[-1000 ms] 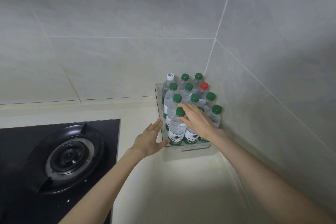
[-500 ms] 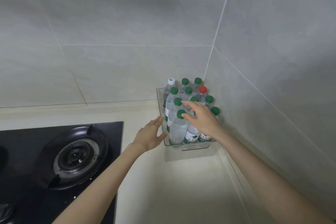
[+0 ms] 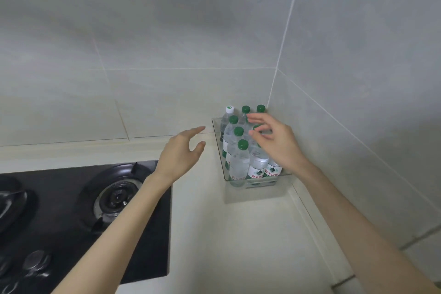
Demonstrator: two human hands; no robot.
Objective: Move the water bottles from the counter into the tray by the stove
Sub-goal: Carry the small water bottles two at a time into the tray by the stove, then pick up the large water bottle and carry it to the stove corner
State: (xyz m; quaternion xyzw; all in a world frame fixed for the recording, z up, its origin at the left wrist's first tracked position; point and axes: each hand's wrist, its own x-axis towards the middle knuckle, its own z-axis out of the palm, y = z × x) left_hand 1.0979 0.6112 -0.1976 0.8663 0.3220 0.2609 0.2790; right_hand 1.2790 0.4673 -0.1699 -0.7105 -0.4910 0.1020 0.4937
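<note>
Now the water bottles [image 3: 241, 162] are standing packed upright in the clear tray [image 3: 259, 184], wedged into the wall corner beside the stove [image 3: 83, 210] — likely to keep them steady. Both hands are lifting away since a moment ago: left hand [image 3: 181, 154] open beside the tray, right hand [image 3: 278, 142] loosely curled over the caps, gripping nothing.

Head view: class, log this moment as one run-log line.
left hand open, empty | right hand open above water bottles | bottles upright in tray | stove unlit
</note>
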